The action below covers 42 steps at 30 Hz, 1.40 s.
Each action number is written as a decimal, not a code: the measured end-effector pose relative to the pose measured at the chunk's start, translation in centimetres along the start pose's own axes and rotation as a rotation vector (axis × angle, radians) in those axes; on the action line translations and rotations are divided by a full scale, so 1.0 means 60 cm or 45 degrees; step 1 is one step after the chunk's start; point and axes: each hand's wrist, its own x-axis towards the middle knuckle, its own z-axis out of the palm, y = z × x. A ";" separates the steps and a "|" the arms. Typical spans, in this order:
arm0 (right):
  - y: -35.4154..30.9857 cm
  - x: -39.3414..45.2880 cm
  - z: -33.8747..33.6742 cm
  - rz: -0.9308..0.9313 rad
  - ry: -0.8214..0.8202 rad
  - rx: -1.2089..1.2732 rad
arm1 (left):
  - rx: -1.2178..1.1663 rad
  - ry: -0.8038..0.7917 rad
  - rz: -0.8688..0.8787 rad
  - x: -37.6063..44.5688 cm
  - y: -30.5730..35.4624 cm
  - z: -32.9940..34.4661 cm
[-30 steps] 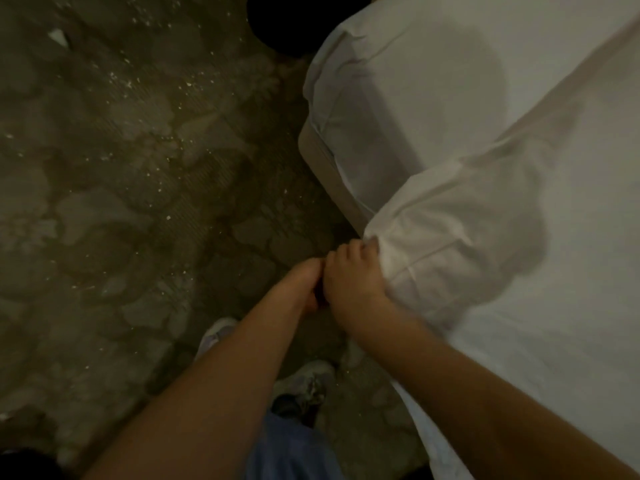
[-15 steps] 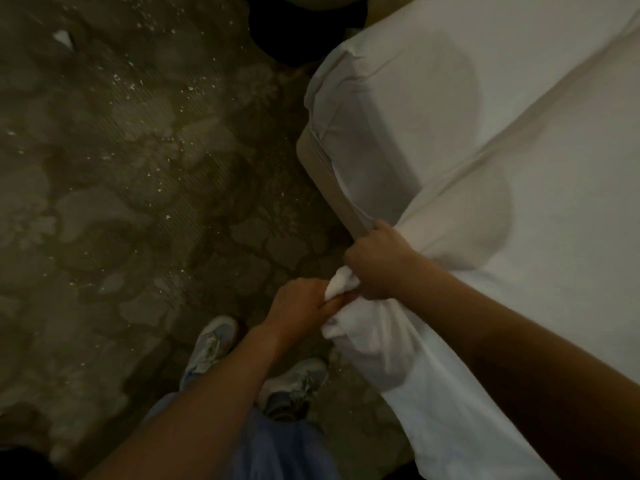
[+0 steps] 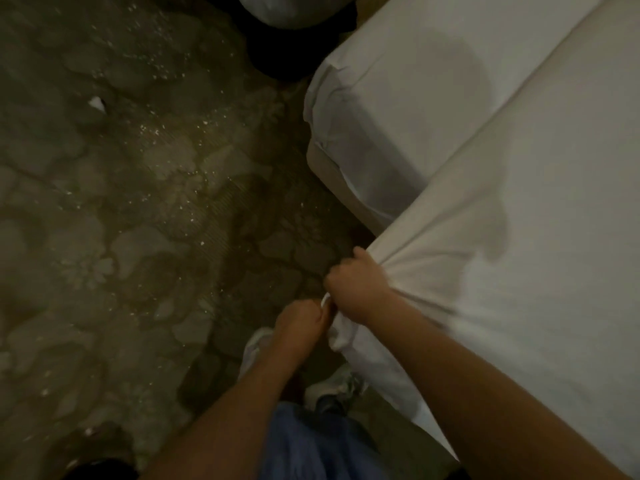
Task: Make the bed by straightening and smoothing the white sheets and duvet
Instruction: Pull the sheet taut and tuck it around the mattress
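dim patterned floor [image 3: 145,209] scattered with pale specks, small white scrap [image 3: 97,103] lying at upper left, two light shoes [image 3: 258,344] planted below, blue trousers [image 3: 311,445] at bottom edge, pale rounded object [image 3: 294,10] over dark shape [image 3: 277,60] at top

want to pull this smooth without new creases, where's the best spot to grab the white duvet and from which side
Grip the duvet at its bunched corner, coming from the floor side off the bed's edge, as the left hand and right hand do. Folds fan out from that corner, so pulling there likely tensions the whole top.

White duvet [image 3: 519,271] drapes over the bed corner, its bunched edge pulled taut above the fitted sheet [image 3: 398,98].
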 end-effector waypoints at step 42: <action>0.215 -0.488 0.544 1.823 0.700 2.417 | 2.354 -0.188 1.894 -0.014 0.764 0.423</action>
